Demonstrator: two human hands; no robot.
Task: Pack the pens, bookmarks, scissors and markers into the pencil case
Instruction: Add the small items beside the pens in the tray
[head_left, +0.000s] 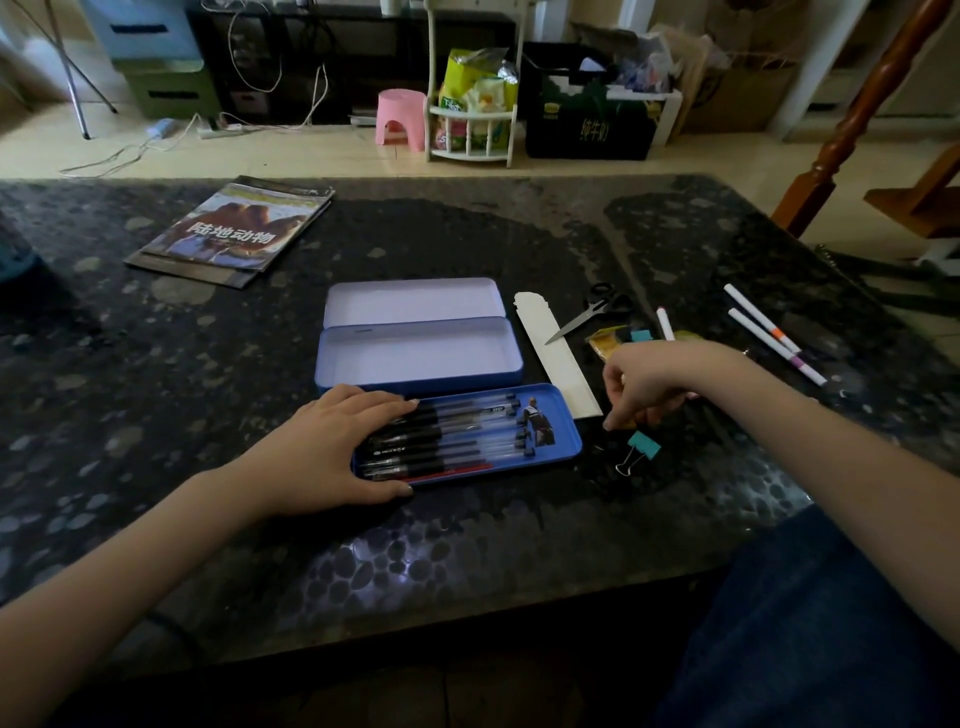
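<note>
The blue tin pencil case (415, 382) lies open mid-table, its pale lid (415, 301) folded back. In front of it sits the blue inner tray (563, 434) with several black pens (467, 431) in it. My left hand (332, 447) lies flat over the tray's left end, fingers on the pens. My right hand (660, 384) hovers right of the tray, fingertips curled down just above a teal binder clip (641, 447). A white bookmark strip (558, 358), black-handled scissors (592, 312) and white markers (769, 332) lie to the right.
A thin magazine (234, 228) lies at the back left of the dark pebble-patterned table (156, 389). Yellow and teal small items (615, 338) and another white marker (665, 322) sit behind my right hand. A blue-clad knee (810, 623) is at the lower right.
</note>
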